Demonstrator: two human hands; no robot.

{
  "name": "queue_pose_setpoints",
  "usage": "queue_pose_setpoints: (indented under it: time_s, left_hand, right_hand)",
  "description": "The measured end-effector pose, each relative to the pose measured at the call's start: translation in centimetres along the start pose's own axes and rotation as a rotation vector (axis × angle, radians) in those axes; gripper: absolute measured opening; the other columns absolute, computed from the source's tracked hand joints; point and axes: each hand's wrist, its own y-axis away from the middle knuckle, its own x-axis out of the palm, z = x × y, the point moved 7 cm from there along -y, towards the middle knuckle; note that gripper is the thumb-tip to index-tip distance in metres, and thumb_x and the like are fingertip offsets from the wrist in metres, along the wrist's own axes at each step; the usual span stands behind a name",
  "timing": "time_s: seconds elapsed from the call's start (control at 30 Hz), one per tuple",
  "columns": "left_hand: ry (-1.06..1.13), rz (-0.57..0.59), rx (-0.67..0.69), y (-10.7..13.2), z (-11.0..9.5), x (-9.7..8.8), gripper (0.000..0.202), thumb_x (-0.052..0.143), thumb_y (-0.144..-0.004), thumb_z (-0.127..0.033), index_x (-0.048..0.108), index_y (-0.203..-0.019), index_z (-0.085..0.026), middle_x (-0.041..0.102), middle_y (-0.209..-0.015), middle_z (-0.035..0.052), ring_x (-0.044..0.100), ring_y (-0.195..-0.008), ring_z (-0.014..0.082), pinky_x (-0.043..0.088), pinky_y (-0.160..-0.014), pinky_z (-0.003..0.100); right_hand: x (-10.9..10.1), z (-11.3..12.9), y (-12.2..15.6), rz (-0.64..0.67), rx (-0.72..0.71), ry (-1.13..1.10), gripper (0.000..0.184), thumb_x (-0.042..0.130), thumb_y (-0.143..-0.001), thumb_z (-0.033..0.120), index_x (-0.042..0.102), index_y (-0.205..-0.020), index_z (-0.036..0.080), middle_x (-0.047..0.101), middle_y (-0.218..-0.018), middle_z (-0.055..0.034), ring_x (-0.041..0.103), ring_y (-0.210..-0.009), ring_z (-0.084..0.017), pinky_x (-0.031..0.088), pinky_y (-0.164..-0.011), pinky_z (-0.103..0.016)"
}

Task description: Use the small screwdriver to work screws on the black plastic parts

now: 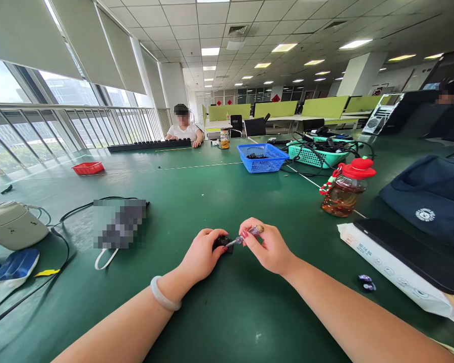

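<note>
Near the middle of the green table (174,201), my left hand (202,252) is closed on a small black part (221,242) that lies low over the tabletop. Its exact kind is too small to make out, and the fingers cover some of it. A screwdriver (255,231) with a clear handle sits between the thumb and fingers of my right hand (267,247). The screwdriver is tilted, its shaft pointing left, and the tip meets or nearly meets the black part. A pale bangle circles my left wrist.
Ahead stand a blue basket (263,164) of small black parts and a teal basket (314,157) of cables. On the right are a red-lidded bottle (344,189), a white packet (386,267) under a black phone, and a dark bag. A red tray (88,168) and cables lie left. A person sits across.
</note>
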Motion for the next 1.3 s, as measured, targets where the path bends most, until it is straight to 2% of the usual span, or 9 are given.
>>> queue_pose_setpoints:
  time_s: [0.23,0.33,0.4,0.53,0.63,0.83,0.93,1.03,1.3]
  left_hand:
    - [-0.01,0.001,0.01,-0.1,0.0,0.1,0.032,0.06,-0.087,-0.017,0.063,-0.118,-0.025,0.066,-0.117,0.0063,0.055,-0.119,0.0243,0.045,-0.108,0.041]
    - [-0.01,0.007,0.022,-0.1,0.1,0.1,0.031,0.06,-0.087,-0.017,0.063,-0.117,-0.024,0.067,-0.118,0.0058,0.054,-0.12,0.0245,0.044,-0.108,0.042]
    - [-0.005,0.006,0.03,0.0,0.1,0.1,0.031,0.059,-0.088,-0.016,0.063,-0.118,-0.024,0.067,-0.119,0.0059,0.053,-0.121,0.0244,0.044,-0.108,0.042]
    - [0.0,-0.009,0.016,0.0,0.5,0.2,0.038,0.055,-0.085,-0.01,0.063,-0.119,-0.023,0.066,-0.122,0.0057,0.052,-0.123,0.0234,0.043,-0.11,0.042]
    - [0.003,-0.024,0.012,-0.2,0.8,0.3,0.04,0.055,-0.082,-0.008,0.063,-0.118,-0.025,0.066,-0.121,0.0046,0.052,-0.122,0.023,0.043,-0.11,0.042]
    - [0.017,-0.04,0.009,-0.2,0.6,0.2,0.035,0.058,-0.084,-0.011,0.064,-0.115,-0.026,0.067,-0.116,0.0042,0.055,-0.119,0.0227,0.045,-0.108,0.042]
    - [0.014,-0.039,0.007,-0.2,0.4,0.2,0.034,0.06,-0.084,-0.011,0.064,-0.115,-0.026,0.067,-0.116,0.0037,0.055,-0.118,0.0225,0.045,-0.108,0.042]
    - [0.011,-0.037,0.001,-0.1,0.4,0.1,0.035,0.06,-0.084,-0.01,0.064,-0.115,-0.026,0.068,-0.116,0.0032,0.055,-0.118,0.0222,0.045,-0.108,0.041]
    - [0.024,-0.034,-0.021,-0.2,0.7,0.1,0.034,0.062,-0.084,-0.011,0.064,-0.114,-0.026,0.067,-0.115,0.0032,0.058,-0.115,0.0219,0.046,-0.106,0.04]
  right_hand:
    - [0.5,0.6,0.1,0.052,-0.067,0.106,0.015,0.048,-0.092,0.03,0.057,-0.082,0.024,0.052,-0.06,0.0034,0.041,-0.049,-0.011,0.035,-0.054,-0.024]
    - [0.8,1.0,0.2,0.076,-0.134,0.184,0.016,0.046,-0.094,0.027,0.059,-0.084,0.024,0.052,-0.057,0.0043,0.041,-0.048,-0.011,0.036,-0.055,-0.024]
    - [1.1,1.9,0.5,0.087,-0.279,0.271,0.014,0.048,-0.093,0.026,0.061,-0.087,0.023,0.058,-0.062,0.0029,0.047,-0.052,-0.011,0.038,-0.057,-0.024]
    - [2.4,4.6,2.1,0.09,-0.713,0.506,0.014,0.055,-0.092,0.028,0.065,-0.087,0.02,0.063,-0.065,0.001,0.05,-0.055,-0.012,0.035,-0.055,-0.025]
    - [4.2,5.3,3.4,0.148,-0.872,0.666,0.02,0.054,-0.093,0.028,0.064,-0.077,0.019,0.058,-0.06,0.0017,0.048,-0.054,-0.012,0.031,-0.053,-0.027]
    - [8.2,3.7,4.9,0.466,-0.861,0.795,0.026,0.058,-0.089,0.037,0.061,-0.07,0.02,0.058,-0.06,0.0019,0.046,-0.05,-0.013,0.025,-0.051,-0.03]
    - [9.1,2.8,4.9,0.579,-0.805,0.826,0.023,0.061,-0.087,0.037,0.063,-0.071,0.02,0.062,-0.062,0.0012,0.049,-0.053,-0.013,0.025,-0.052,-0.03]
    - [9.2,2.6,4.6,0.591,-0.762,0.82,0.022,0.061,-0.087,0.037,0.064,-0.073,0.02,0.064,-0.064,0.0008,0.052,-0.054,-0.014,0.026,-0.052,-0.03]
    - [10.4,2.8,4.8,0.492,-0.686,0.845,0.022,0.062,-0.084,0.036,0.065,-0.072,0.018,0.066,-0.064,-0.0013,0.055,-0.054,-0.016,0.022,-0.049,-0.032]
